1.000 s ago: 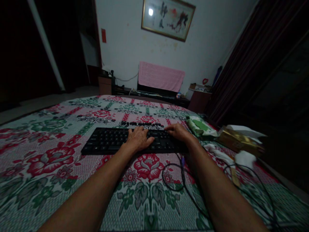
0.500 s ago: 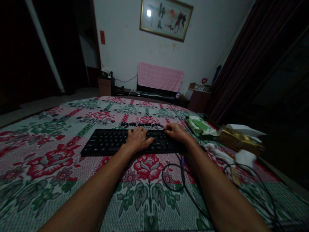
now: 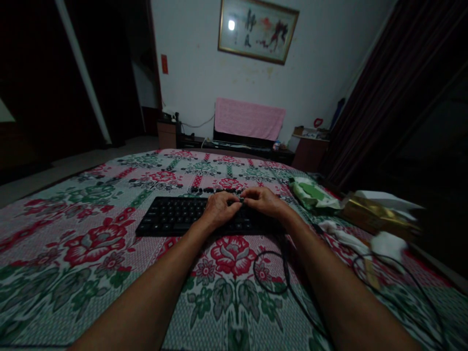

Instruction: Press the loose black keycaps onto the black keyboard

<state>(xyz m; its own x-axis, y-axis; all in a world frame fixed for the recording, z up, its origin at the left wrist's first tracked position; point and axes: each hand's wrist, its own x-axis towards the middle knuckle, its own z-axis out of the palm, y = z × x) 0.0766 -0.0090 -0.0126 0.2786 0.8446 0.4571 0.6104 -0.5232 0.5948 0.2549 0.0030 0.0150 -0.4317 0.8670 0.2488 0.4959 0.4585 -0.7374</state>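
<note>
A black keyboard (image 3: 175, 214) lies on the flowered cloth in front of me. Over its right half my two hands almost meet at the fingertips. My left hand (image 3: 218, 207) is closed, its thumb pointing right toward the other hand; what it holds, if anything, is too small to make out. My right hand (image 3: 266, 201) is pinched, thumb against fingers, and any small piece between the tips cannot be made out. Just behind the keyboard runs a row of small black pieces (image 3: 204, 190) that look like loose keycaps, partly hidden by my hands.
A black cable (image 3: 270, 291) loops on the patterned cloth (image 3: 153, 302) between my forearms. To the right lie a green-and-white wipes pack (image 3: 314, 194), a gold box (image 3: 376, 214) and crumpled white tissue (image 3: 388, 247). A pink towel (image 3: 250, 118) hangs at the far wall.
My left hand has drawn its fingers in and moved right along the keyboard. My right fingertips have come left to meet it. The view has shifted slightly.
</note>
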